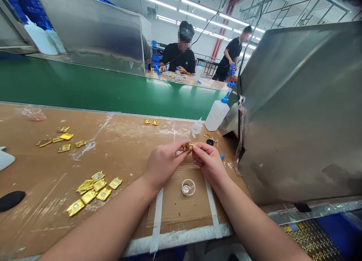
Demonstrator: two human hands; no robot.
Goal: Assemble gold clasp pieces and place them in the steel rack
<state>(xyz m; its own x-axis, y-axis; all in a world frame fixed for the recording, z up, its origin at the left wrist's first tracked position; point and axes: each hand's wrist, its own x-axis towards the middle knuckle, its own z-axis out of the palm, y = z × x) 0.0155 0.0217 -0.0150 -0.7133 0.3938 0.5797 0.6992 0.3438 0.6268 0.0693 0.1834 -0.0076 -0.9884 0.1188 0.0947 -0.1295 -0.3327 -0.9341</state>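
Above the brown work table, my left hand [165,159] pinches a small gold-coloured metal piece [186,147] between thumb and fingers. My right hand [207,159] meets it from the right, its thumb and forefinger closed at the piece's right edge. Whatever finer part those fingertips may grip is too small to make out. Just below the hands, a small clear round cup [188,187] sits on a taped cardboard sheet [181,212]. To the left lies a group of similar gold pieces [98,185], with more gold pieces [64,148] farther back.
A white bottle with a blue cap [217,114] and a small white dropper bottle [197,127] stand behind my hands. A metal panel [305,121] rises at the right. Beyond the table runs a green belt [113,91]; two people are across it. A black disc [11,200] lies left.
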